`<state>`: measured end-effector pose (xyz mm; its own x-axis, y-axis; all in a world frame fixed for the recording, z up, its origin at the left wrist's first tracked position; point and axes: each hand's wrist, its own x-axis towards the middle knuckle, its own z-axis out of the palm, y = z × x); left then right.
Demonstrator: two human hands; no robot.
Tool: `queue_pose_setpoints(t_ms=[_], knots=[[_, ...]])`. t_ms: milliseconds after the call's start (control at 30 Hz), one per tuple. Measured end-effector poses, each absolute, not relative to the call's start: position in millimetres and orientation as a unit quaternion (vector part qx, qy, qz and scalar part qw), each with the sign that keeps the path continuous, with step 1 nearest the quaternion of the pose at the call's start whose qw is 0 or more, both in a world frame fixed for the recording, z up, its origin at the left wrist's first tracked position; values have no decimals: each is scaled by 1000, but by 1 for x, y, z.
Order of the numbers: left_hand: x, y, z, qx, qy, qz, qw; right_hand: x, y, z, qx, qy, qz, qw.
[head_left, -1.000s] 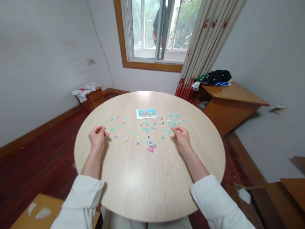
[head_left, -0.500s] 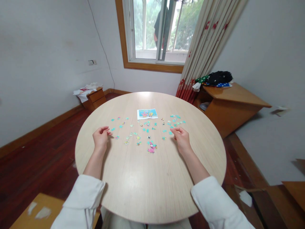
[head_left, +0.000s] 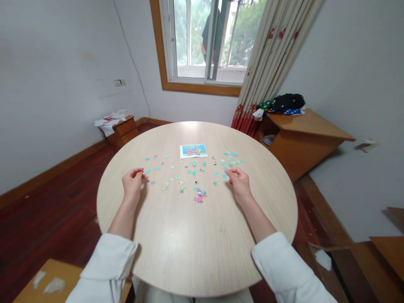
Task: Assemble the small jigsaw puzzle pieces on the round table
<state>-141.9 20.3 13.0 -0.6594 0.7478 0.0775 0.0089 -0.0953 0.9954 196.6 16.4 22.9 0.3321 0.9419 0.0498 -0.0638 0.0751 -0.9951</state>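
Puzzle pieces lie scattered over a round wooden table [head_left: 176, 235]. My left hand [head_left: 132, 183] rests at the left of the scatter, fingers curled together, close to a teal puzzle piece [head_left: 147, 171] and a pink-and-teal puzzle piece [head_left: 153, 182]. On the right side, my right hand [head_left: 240, 182] has thumb and fingers pinched beside a teal puzzle piece [head_left: 224, 176]. Whatever either hand may hold is too small to make out. Between them, nearer to me, sits a joined pink cluster of puzzle pieces [head_left: 200, 195]. Behind the pieces lies a printed picture [head_left: 193, 150] with cartoon figures.
A denser group of teal pieces [head_left: 232, 159] lies at the right back. Beyond the table stand a tilted wooden cabinet [head_left: 311, 143] with cloths [head_left: 287, 103] on it, a curtain [head_left: 268, 54] and a window [head_left: 192, 42]. A small drawer unit [head_left: 126, 130] stands back left.
The whole view has shifted slightly, so the table appears a little further left. Both hands keep nearly the same pose and place, and the pieces show no clear movement.
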Motion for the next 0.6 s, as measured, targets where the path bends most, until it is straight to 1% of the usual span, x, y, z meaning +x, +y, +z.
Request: queue_pose_setpoints(t_ms=[433,600], knots=[[-140,18,16,317,627,660,266,197,16,24,-542,-403,412,611],[-141,20,15,319,626,661,265,196,23,16,-556,-449,378,588]])
